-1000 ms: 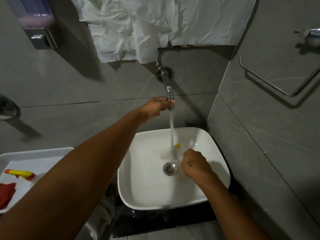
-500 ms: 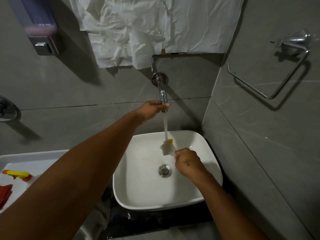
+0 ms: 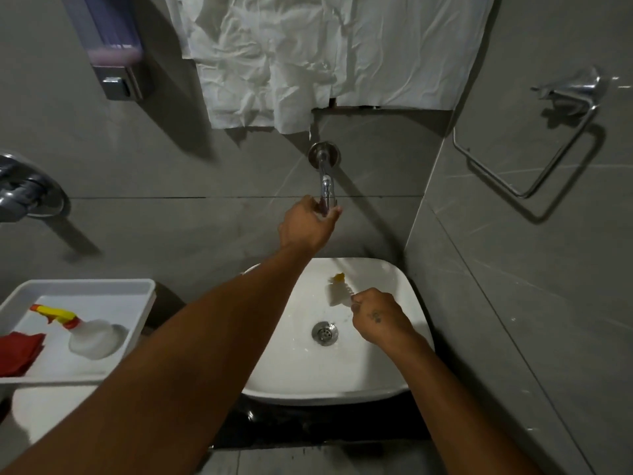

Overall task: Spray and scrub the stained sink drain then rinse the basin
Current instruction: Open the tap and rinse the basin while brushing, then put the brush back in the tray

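Note:
A white basin [image 3: 291, 378] sits in the corner with a metal drain [image 3: 324, 333] at its middle. My left hand [image 3: 305, 226] is closed around the end of the chrome wall tap [image 3: 324, 181] above the basin. My right hand [image 3: 378, 318] hovers over the basin just right of the drain and grips a small white brush with a yellow tip [image 3: 339, 289]. The brush head points up and left toward the back of the basin. I see no stream of water under the tap.
A white tray [image 3: 137, 323] at the left holds a white spray bottle [image 3: 92, 335] with a yellow and red trigger and a red cloth [image 3: 19, 353]. Grey tiled walls close in behind and on the right, with a towel ring [image 3: 534, 156], a soap dispenser [image 3: 113, 49] and crumpled white paper [image 3: 325, 53].
The water stream that ran from the tap onto the brush has stopped. My left hand has stayed on the tap. The brush has stayed near the back of the basin.

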